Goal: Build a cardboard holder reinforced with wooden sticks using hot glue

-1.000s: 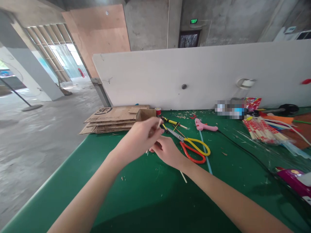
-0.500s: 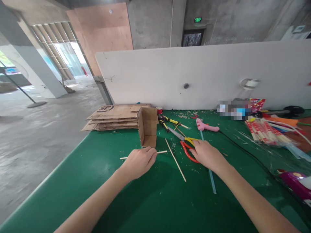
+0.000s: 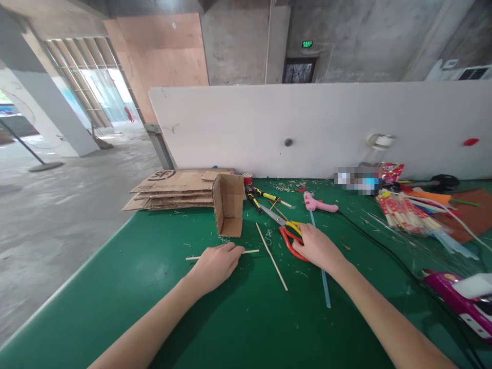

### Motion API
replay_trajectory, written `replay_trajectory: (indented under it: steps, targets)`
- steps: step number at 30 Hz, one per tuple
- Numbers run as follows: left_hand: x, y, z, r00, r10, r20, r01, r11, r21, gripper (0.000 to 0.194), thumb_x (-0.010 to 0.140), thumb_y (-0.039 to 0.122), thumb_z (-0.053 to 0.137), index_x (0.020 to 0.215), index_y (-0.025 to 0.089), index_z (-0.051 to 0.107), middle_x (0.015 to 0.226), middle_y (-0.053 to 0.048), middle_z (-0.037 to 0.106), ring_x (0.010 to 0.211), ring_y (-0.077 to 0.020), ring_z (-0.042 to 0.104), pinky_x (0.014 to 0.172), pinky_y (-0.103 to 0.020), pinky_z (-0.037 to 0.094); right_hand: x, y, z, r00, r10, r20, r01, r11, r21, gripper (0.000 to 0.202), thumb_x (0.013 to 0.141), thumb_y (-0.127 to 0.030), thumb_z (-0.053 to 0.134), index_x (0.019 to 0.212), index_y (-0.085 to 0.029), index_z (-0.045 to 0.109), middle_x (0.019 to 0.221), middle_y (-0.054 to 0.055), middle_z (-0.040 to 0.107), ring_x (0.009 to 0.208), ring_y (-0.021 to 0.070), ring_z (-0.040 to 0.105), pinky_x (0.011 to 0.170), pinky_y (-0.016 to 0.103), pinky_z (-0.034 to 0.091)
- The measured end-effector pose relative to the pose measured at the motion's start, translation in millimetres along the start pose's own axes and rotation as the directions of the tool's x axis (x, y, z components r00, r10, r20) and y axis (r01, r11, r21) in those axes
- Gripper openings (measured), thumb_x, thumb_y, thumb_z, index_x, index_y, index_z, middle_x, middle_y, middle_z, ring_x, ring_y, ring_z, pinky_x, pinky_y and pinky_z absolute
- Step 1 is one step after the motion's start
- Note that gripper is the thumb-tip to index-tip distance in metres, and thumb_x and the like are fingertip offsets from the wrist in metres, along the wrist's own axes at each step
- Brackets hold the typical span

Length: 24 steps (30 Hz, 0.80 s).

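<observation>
My left hand [image 3: 219,264] is closed on a thin wooden stick [image 3: 251,251] that lies crosswise just above or on the green table, its two ends showing either side of the hand. A second wooden stick [image 3: 272,259] lies slanted between my hands. My right hand [image 3: 317,246] has its fingers closed round the red and yellow handles of a pair of scissors [image 3: 282,223], whose blades point up and left. Beyond my left hand stands an open folded cardboard piece [image 3: 230,205]. A translucent blue glue stick [image 3: 325,287] shows partly below my right wrist.
Flattened cardboard [image 3: 172,187] is stacked at the back left. Yellow-black pliers [image 3: 265,195] and a red spool [image 3: 247,179] lie behind the scissors. A pink glue gun [image 3: 319,203] trails a black cord. Bundled sticks [image 3: 403,212] and a purple device [image 3: 453,297] are at right.
The camera view has shifted a little. My left hand and its stick have come slightly nearer to me, away from the cardboard piece. My right hand stays on the scissors.
</observation>
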<state>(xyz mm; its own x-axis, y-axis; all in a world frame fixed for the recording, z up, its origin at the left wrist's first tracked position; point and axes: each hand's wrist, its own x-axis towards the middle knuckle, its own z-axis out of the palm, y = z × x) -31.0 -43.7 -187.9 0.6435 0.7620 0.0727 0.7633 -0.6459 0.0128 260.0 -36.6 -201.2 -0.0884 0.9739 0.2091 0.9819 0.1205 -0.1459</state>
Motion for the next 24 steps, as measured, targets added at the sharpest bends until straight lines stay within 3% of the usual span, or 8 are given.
replay_trajectory:
  steps: [7, 11, 15, 19, 24]
  targets:
    - [0, -4, 2.7, 0.998, -0.062, -0.02, 0.061, 0.997, -0.047, 0.035, 0.097, 0.026, 0.025, 0.118, 0.025, 0.053, 0.095, -0.006, 0.066, 0.076, -0.0194, 0.066, 0.061, -0.026, 0.045, 1, -6, -11, 0.988, 0.154, -0.013, -0.152, 0.982, 0.108, 0.024, 0.073, -0.027, 0.055, 0.094, -0.015, 0.056, 0.089, 0.012, 0.064, 0.075, 0.0232, 0.062, 0.063, 0.032, 0.044]
    - [2, -8, 0.3, 0.984, -0.161, -0.076, 0.145, 0.972, -0.183, 0.034, 0.097, 0.029, 0.025, 0.11, 0.022, 0.055, 0.096, -0.006, 0.068, 0.079, -0.0212, 0.066, 0.064, -0.029, 0.045, 0, -8, -20, 0.964, 0.265, -0.028, -0.24, 0.911, 0.335, 0.021, 0.072, -0.031, 0.061, 0.086, -0.02, 0.049, 0.079, 0.005, 0.063, 0.068, 0.0188, 0.059, 0.058, 0.028, 0.041]
    - [4, -6, -7.7, 0.962, -0.238, -0.137, 0.172, 0.91, -0.377, 0.031, 0.097, 0.03, 0.026, 0.1, 0.019, 0.055, 0.08, -0.005, 0.066, 0.069, -0.0196, 0.063, 0.059, -0.028, 0.042, -7, -19, -30, 0.983, 0.179, 0.046, -0.174, 0.815, 0.552, 0.026, 0.076, -0.045, 0.058, 0.077, -0.023, 0.044, 0.065, -0.002, 0.056, 0.055, 0.0138, 0.05, 0.051, 0.026, 0.037]
    - [3, -1, -13.8, 0.924, -0.297, -0.239, 0.144, 0.852, -0.504, 0.028, 0.097, 0.031, 0.027, 0.097, 0.02, 0.053, 0.072, -0.002, 0.062, 0.063, -0.0162, 0.059, 0.056, -0.025, 0.04, -14, -29, -35, 0.99, 0.046, 0.136, -0.118, 0.8, 0.588, 0.03, 0.075, -0.046, 0.062, 0.079, -0.023, 0.041, 0.073, -0.001, 0.059, 0.06, 0.0135, 0.052, 0.055, 0.026, 0.039]
    - [0, -2, -11.5, 0.886, -0.339, -0.315, 0.109, 0.814, -0.571, 0.025, 0.096, 0.032, 0.029, 0.096, 0.02, 0.051, 0.063, 0.002, 0.053, 0.056, -0.0129, 0.052, 0.053, -0.023, 0.035, -18, -34, -33, 0.961, -0.099, 0.257, -0.091, 0.766, 0.636, 0.031, 0.079, -0.047, 0.059, 0.086, -0.024, 0.039, 0.081, 0.0, 0.059, 0.069, 0.0151, 0.057, 0.06, 0.027, 0.044]
